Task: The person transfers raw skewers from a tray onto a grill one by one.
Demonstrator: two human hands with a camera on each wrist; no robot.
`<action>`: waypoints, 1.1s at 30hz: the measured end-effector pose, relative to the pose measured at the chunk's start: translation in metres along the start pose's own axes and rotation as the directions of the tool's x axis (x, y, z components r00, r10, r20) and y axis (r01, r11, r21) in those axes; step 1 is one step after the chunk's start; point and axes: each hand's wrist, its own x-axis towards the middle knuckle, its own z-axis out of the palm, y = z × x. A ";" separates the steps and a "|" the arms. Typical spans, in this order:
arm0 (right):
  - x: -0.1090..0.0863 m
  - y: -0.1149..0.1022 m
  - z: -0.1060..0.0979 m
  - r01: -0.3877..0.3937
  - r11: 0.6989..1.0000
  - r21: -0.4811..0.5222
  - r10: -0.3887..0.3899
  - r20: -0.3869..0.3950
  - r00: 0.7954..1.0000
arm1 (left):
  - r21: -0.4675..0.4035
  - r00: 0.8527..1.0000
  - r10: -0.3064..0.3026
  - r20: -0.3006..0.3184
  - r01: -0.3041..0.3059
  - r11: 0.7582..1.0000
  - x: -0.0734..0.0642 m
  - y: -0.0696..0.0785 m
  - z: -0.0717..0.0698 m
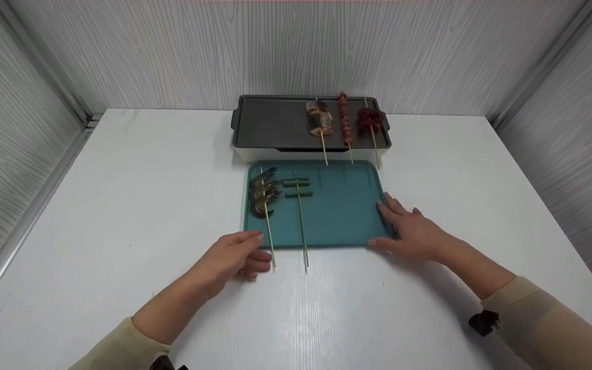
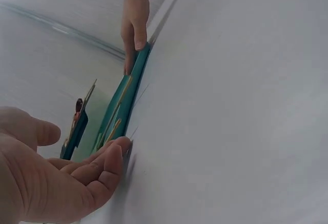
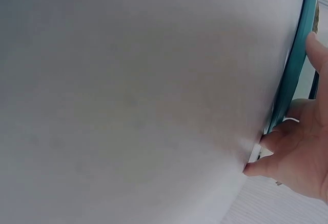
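A teal tray [image 1: 342, 216] lies on the white table. On its left part is a skewer of shrimp [image 1: 263, 195], beside a skewer of green vegetable pieces [image 1: 297, 187]; their sticks stick out past the front edge. My left hand [image 1: 234, 254] is at the tray's front left corner, close to the shrimp stick. In the left wrist view, the thumb of that left hand [image 2: 77, 183] stands apart from its loosely bent fingers, with nothing pinched. My right hand [image 1: 411, 234] touches the tray's right side near the front corner, its fingers spread in the right wrist view.
Behind the tray stands a dark grill plate [image 1: 273, 123] on a white base. Its right half carries a skewer of large browned chunks [image 1: 319, 119], one of small red pieces [image 1: 345, 121] and one of dark red pieces [image 1: 370, 121]. Pale wood-grain walls [image 1: 296, 51] enclose the table.
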 end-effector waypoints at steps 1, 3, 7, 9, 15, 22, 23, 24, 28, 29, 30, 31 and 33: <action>0.000 0.000 0.001 -0.001 1.000 0.003 0.001 0.002 1.000 | -0.021 1.000 -0.016 0.013 0.016 1.000 0.001 -0.001 0.001; 0.000 0.000 0.001 -0.004 1.000 0.008 0.004 0.004 1.000 | -0.063 0.998 -0.048 0.030 0.050 0.997 0.004 -0.002 0.003; 0.000 0.001 0.002 -0.007 1.000 0.006 0.007 0.002 1.000 | -0.138 0.993 -0.092 0.067 0.101 0.985 0.009 -0.005 0.008; 0.001 0.002 0.003 -0.012 1.000 0.006 0.012 0.007 1.000 | -0.163 0.992 -0.098 0.079 0.110 0.980 0.010 -0.007 0.009; 0.002 0.002 0.001 -0.018 1.000 0.007 0.018 0.014 1.000 | -0.164 0.995 -0.080 0.053 0.088 0.982 0.007 -0.008 0.007; 0.003 0.000 0.000 -0.018 1.000 0.004 0.018 0.018 1.000 | -0.159 0.997 -0.072 0.009 0.073 0.985 0.006 -0.006 0.003; 0.003 0.000 0.000 -0.018 1.000 0.004 0.018 0.018 1.000 | -0.158 0.997 -0.071 0.005 0.071 0.985 0.007 -0.006 0.002; 0.003 -0.001 0.000 -0.019 1.000 0.005 0.019 0.020 1.000 | -0.158 0.998 -0.070 0.001 0.069 0.985 0.007 -0.006 0.001; 0.003 0.000 0.000 -0.023 1.000 0.011 0.023 0.022 0.999 | -0.162 0.998 -0.063 -0.010 0.061 0.985 0.008 -0.006 -0.001; 0.003 0.000 0.000 -0.023 1.000 0.013 0.023 0.022 1.000 | -0.166 0.998 -0.061 -0.012 0.058 0.984 0.008 -0.006 -0.002; 0.003 0.001 0.000 -0.023 1.000 0.014 0.023 0.020 1.000 | -0.172 0.998 -0.060 -0.013 0.057 0.983 0.008 -0.006 -0.003; 0.003 0.001 0.001 -0.022 1.000 0.016 0.022 0.018 1.000 | -0.176 0.998 -0.059 -0.013 0.056 0.983 0.007 -0.007 -0.003; 0.003 0.002 0.002 -0.021 1.000 0.020 0.020 0.019 1.000 | -0.184 0.998 -0.063 -0.012 0.060 0.981 0.006 -0.007 -0.003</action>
